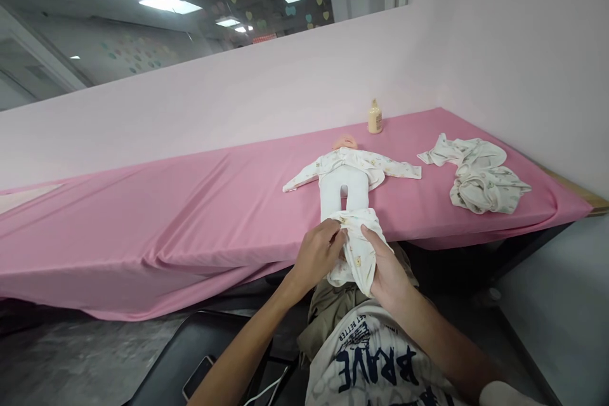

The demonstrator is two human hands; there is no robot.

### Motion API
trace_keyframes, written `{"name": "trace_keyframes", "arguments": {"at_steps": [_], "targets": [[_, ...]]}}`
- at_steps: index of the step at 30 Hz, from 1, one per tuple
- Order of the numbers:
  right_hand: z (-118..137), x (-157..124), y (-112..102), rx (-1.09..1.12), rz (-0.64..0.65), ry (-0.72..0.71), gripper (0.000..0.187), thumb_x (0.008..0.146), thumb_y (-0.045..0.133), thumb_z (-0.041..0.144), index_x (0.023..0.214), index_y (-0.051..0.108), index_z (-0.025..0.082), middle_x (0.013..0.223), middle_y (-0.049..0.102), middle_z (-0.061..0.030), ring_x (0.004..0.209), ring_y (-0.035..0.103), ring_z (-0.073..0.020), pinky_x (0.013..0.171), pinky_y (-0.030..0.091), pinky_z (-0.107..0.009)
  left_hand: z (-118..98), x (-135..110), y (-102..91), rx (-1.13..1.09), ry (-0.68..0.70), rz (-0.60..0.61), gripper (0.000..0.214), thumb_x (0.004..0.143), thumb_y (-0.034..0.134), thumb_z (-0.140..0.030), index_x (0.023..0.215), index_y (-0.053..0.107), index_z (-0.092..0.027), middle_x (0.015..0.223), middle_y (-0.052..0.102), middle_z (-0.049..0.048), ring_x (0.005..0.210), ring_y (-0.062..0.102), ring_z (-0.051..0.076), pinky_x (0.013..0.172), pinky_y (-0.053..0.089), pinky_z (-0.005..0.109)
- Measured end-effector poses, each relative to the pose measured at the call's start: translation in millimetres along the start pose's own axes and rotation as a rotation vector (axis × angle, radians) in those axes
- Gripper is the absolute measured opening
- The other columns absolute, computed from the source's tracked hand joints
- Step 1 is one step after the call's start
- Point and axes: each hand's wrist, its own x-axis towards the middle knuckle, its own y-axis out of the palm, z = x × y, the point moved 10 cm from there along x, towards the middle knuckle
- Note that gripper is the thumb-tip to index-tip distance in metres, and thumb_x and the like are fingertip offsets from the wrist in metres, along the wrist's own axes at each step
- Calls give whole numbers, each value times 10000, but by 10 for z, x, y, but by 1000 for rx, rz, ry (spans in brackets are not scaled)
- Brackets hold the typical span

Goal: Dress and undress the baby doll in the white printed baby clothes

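Note:
A baby doll (344, 141) lies on its back at the table's near edge, its head away from me. It wears a white printed long-sleeved top (346, 159) and white leggings (332, 193). A small white printed garment, which looks like baby trousers (360, 238), is bunched over the lower ends of its legs; whether the feet are inside is hidden. My left hand (320, 247) pinches the garment's left side with curled fingers. On the right side, my right hand (384, 266) grips the cloth, thumb on top and fingers underneath.
A pump bottle (375, 119) stands by the wall behind the doll. Crumpled printed baby clothes (483, 174) lie to the right. A pink cloth (190, 216) covers the table and hangs over its front. A phone (198, 377) rests on a dark chair (166, 361) at lower left.

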Motion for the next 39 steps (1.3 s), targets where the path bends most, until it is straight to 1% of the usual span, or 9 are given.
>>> {"name": "trace_keyframes", "arguments": {"at_steps": [4, 9, 13, 16, 22, 27, 31, 35, 39], "targets": [[29, -86, 72, -31, 51, -32, 571, 786, 704, 186, 1336, 553, 215, 1178, 697, -53, 1117, 641, -208, 1025, 485, -369, 60, 52, -23, -21, -16, -39, 298, 963, 384, -291, 683, 420, -194, 761, 554, 19, 697, 499, 137, 676, 390, 270], [51, -166, 73, -38, 14, -44, 609, 760, 715, 156, 1343, 552, 223, 1170, 700, -52, 1113, 644, -213, 1033, 481, -377, 3, 76, -79, -174, 44, -77, 230, 945, 398, -249, 737, 476, -190, 1172, 613, 86, 1058, 567, 182, 891, 430, 286], [66, -220, 65, -112, -9, -58, 625, 746, 727, 149, 1342, 557, 227, 1165, 700, -48, 1144, 624, -220, 1057, 461, -391, 75, 110, -23, -172, -18, -68, 277, 950, 392, -283, 697, 458, -191, 861, 643, 37, 773, 565, 145, 711, 416, 262], [55, -292, 42, -259, -13, -65, 634, 739, 736, 166, 1345, 558, 223, 1187, 688, -57, 1198, 587, -238, 1089, 428, -416, 133, 164, -14, -98, -37, -117, 323, 949, 398, -301, 645, 382, -193, 611, 470, -22, 588, 421, 114, 598, 335, 250], [102, -472, -96, -672, 102, -165, 601, 868, 636, 308, 1434, 437, 283, 1412, 525, -55, 1318, 478, -206, 1134, 363, -407, 206, 286, -39, 65, 14, -182, 319, 965, 392, -278, 659, 362, -191, 639, 466, -21, 595, 409, 111, 595, 300, 252], [372, -460, -86, -1498, 76, -506, 340, 973, 444, 354, 1265, 559, 223, 1114, 643, -88, 1000, 627, -196, 875, 497, -337, 219, 343, -9, 251, -15, -199, 321, 976, 398, -258, 666, 427, -183, 698, 520, 7, 644, 461, 128, 608, 300, 263], [511, -366, 142, -1987, -77, -877, 258, 986, 407, 356, 999, 619, 209, 927, 613, -59, 720, 586, -155, 626, 417, -269, 202, 391, 46, 405, -93, -202, 297, 980, 404, -260, 722, 522, -175, 803, 583, 43, 726, 521, 156, 580, 261, 276], [431, -311, 302, -2231, -137, -1054, 228, 984, 434, 359, 1003, 613, 219, 857, 593, -39, 570, 526, -112, 499, 280, -253, 223, 351, 93, 332, -162, -109, 293, 981, 398, -286, 759, 556, -180, 806, 615, 40, 676, 528, 155, 574, 267, 269], [378, -395, 317, -2277, -138, -1123, 190, 988, 435, 312, 999, 597, 214, 805, 583, -31, 585, 544, -122, 514, 287, -262, 173, 132, 127, 50, -188, 59, 255, 977, 360, -277, 889, 585, -197, 821, 657, 18, 750, 591, 161, 660, 366, 254]]}}
